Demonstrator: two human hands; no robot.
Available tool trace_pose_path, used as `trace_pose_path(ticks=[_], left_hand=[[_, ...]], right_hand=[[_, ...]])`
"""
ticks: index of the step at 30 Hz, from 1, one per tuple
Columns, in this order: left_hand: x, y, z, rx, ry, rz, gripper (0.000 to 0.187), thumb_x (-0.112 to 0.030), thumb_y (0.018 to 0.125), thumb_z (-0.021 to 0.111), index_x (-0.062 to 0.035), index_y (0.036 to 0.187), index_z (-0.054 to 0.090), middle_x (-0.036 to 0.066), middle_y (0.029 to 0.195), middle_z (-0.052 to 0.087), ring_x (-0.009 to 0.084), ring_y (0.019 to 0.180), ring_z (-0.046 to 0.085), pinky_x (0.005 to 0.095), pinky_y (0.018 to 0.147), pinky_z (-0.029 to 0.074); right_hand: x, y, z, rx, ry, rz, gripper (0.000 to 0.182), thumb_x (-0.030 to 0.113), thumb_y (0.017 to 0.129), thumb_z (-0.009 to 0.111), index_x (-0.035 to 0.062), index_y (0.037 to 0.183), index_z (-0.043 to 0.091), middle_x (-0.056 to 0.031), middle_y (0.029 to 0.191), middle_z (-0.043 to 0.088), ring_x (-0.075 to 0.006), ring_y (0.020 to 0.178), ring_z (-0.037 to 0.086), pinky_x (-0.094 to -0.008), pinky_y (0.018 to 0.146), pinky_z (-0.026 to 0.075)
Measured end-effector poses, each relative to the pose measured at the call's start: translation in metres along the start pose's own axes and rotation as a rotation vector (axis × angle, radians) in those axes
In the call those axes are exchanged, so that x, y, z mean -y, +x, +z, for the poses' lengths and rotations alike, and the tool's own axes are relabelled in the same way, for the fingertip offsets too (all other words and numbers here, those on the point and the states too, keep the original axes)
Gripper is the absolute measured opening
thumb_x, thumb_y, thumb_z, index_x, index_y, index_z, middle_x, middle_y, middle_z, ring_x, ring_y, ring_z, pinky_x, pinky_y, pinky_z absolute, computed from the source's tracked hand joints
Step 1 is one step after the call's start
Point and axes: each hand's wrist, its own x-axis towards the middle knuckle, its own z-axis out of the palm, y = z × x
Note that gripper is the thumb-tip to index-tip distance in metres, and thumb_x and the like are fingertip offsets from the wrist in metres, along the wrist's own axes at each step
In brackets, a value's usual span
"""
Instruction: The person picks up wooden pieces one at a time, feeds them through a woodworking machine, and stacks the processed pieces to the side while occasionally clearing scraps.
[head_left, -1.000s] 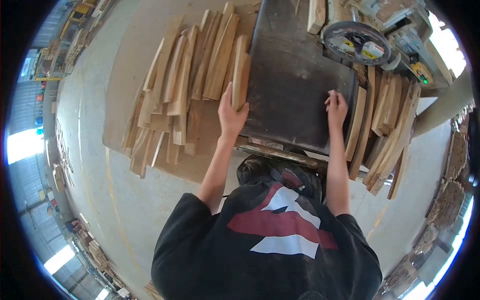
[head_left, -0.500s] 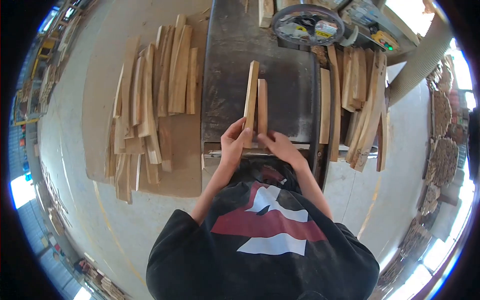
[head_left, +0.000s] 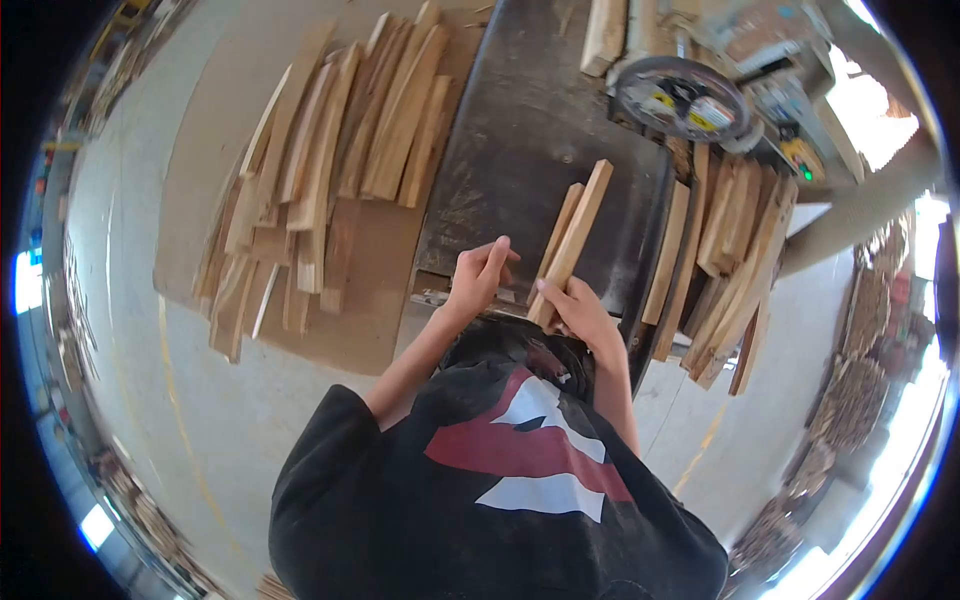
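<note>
My right hand (head_left: 583, 318) grips the lower end of a pale wooden strip (head_left: 577, 235), its thumb lying across the wood. Just left of that strip is a second, shorter wooden strip (head_left: 562, 222), partly covered by it; whether my fingers hold this one too is hard to see. Both strips tilt up and to the right over the dark metal machine table (head_left: 500, 130). My left hand (head_left: 478, 282) is apart from the wood, near the table's front edge, with its fingers loosely bent and nothing in them.
Many wooden strips (head_left: 325, 165) lie on a brown board (head_left: 210, 130) at left. More strips (head_left: 745, 215) are stacked right of the table. A round dark-rimmed guard (head_left: 683, 103) stands at the table's far right, near a ribbed hose (head_left: 835, 235).
The view has turned, shifting the table rightward. My left hand has let go of the longer strip, which my right hand now holds. The strips lean right and the longer one now overlaps the shorter.
</note>
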Motion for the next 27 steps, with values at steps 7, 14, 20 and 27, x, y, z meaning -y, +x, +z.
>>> trace_pose_path(ticks=[7, 14, 20, 27], left_hand=[[0.018, 0.009, -0.025, -0.360, 0.163, 0.294, 0.024, -0.021, 0.094, 0.072, 0.0023, 0.092, 0.072, 0.013, 0.068, 0.066, 0.0221, 0.060, 0.065, 0.0353, 0.058, 0.050], [0.012, 0.035, -0.088, -1.000, 0.644, 0.077, 0.035, -0.019, 0.079, 0.083, -0.0057, 0.110, 0.074, 0.011, 0.108, 0.067, 0.0336, 0.091, 0.068, 0.0418, 0.077, 0.056], [0.026, 0.051, -0.088, -1.008, 0.618, 0.359, 0.029, -0.019, 0.076, 0.083, -0.0039, 0.099, 0.073, 0.009, 0.107, 0.067, 0.0316, 0.092, 0.067, 0.0413, 0.077, 0.056], [0.014, 0.041, -0.080, -0.415, -0.550, 0.057, 0.023, -0.018, 0.080, 0.081, -0.0008, 0.091, 0.071, 0.007, 0.079, 0.071, 0.0104, 0.063, 0.062, 0.0255, 0.058, 0.048]], right_hand=[[0.046, -0.026, -0.009, 0.220, -0.080, 0.234, 0.043, 0.045, 0.099, 0.063, 0.0022, 0.102, 0.059, -0.0056, 0.066, 0.062, -0.0109, 0.043, 0.056, -0.0230, 0.035, 0.036], [0.053, 0.012, 0.035, 0.255, 0.108, 0.287, 0.036, 0.044, 0.098, 0.065, 0.0085, 0.103, 0.061, 0.0012, 0.063, 0.053, -0.0060, 0.043, 0.042, -0.0212, 0.039, 0.026], [0.046, 0.048, 0.076, 0.355, -0.026, 0.119, 0.044, 0.048, 0.102, 0.057, 0.0039, 0.105, 0.061, 0.0008, 0.074, 0.055, -0.0072, 0.062, 0.050, -0.0226, 0.052, 0.034], [0.085, 0.070, 0.091, 0.083, 0.405, -0.024, 0.043, 0.034, 0.107, 0.048, 0.0022, 0.137, 0.051, -0.0123, 0.113, 0.066, -0.0230, 0.102, 0.068, -0.0353, 0.085, 0.057]])
